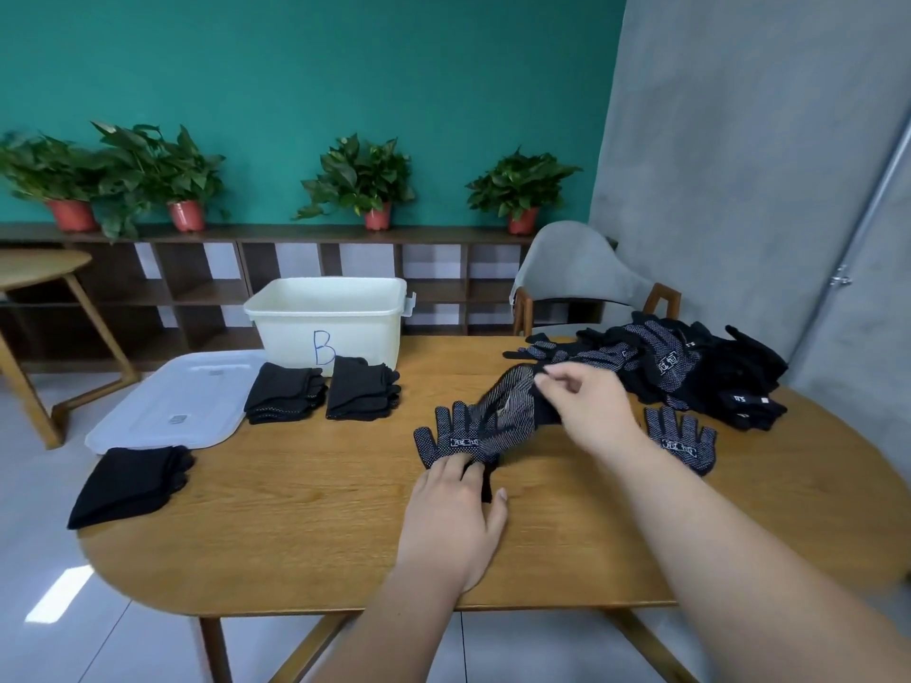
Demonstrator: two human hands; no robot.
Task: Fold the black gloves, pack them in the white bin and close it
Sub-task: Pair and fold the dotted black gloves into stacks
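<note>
On the oval wooden desk [296, 534] the left hand [451, 510] presses flat, fingers straight, on a dotted glove [451, 433]. The right hand [586, 406] pinches a lifted glove [510, 406] over it. The open white bin [328, 322] stands at the far edge, with folded gloves [286, 394] before it. Behind is a teal wall [296, 66] with potted plants [360, 177].

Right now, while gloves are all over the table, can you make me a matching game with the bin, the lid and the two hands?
Things:
1. white bin
2. lid
3. left hand
4. right hand

What each is doing:
A. pinches the lifted glove
B. lies flat at the left end of the table
C. presses on the flat glove
D. stands open, with a blue letter B on its side

Pairs: 1-D, 2-B, 3-C, 4-A
</note>
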